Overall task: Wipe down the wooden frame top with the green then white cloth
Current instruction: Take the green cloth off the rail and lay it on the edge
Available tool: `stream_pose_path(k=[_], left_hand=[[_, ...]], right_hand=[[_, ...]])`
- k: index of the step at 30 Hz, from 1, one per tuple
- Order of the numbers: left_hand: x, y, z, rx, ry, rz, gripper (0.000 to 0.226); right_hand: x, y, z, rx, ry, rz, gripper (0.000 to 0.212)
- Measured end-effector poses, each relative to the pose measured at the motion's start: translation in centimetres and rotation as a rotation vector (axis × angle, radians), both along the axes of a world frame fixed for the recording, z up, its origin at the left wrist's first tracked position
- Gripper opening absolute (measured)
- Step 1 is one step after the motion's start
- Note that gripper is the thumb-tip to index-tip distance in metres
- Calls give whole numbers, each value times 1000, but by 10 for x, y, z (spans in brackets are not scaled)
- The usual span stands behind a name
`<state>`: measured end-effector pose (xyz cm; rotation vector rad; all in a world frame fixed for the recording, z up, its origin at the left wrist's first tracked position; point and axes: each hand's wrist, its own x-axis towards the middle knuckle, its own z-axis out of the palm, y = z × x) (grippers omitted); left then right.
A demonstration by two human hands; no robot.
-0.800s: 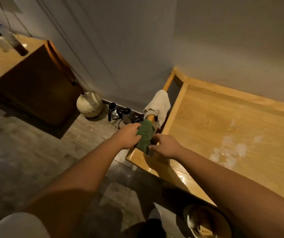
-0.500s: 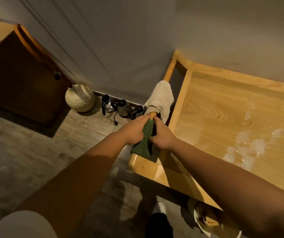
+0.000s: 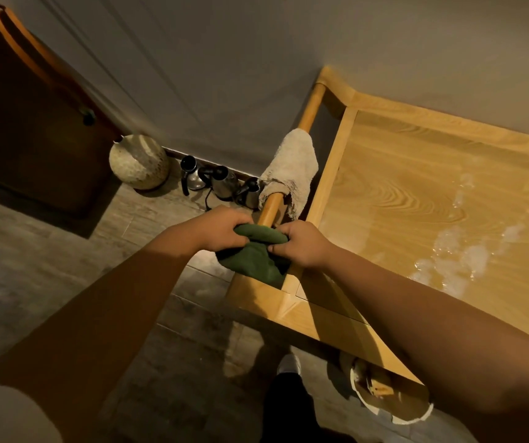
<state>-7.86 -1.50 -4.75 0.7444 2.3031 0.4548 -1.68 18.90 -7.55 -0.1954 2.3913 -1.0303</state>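
Head view: both hands on the green cloth (image 3: 253, 259) at the near end of the wooden rail (image 3: 288, 174). Left hand (image 3: 216, 230) and right hand (image 3: 301, 244) each clench an end of it; half a second ago they met over an upright fold, now they sit apart with the cloth bunched across the rail. Judged: gathering it before wiping. White cloth (image 3: 290, 167) hangs just beyond the fingers; wet frame top (image 3: 432, 199) lies right of them.
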Motion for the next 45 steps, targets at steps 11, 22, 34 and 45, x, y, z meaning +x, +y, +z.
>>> stream_pose_path(k=[11,22,34,45], left_hand=[[66,18,59,168,113,49,13],[159,169,74,244,80,-241,29],[278,369,65,170,307,-388,18],[355,428,-6,-116,310,-435,59]], right_hand=[[59,55,68,-14,144,68,15],[222,197,116,141,109,-130,28],[353,364,109,340,168,-380,33],[411,401,19,656,110,-212,53]])
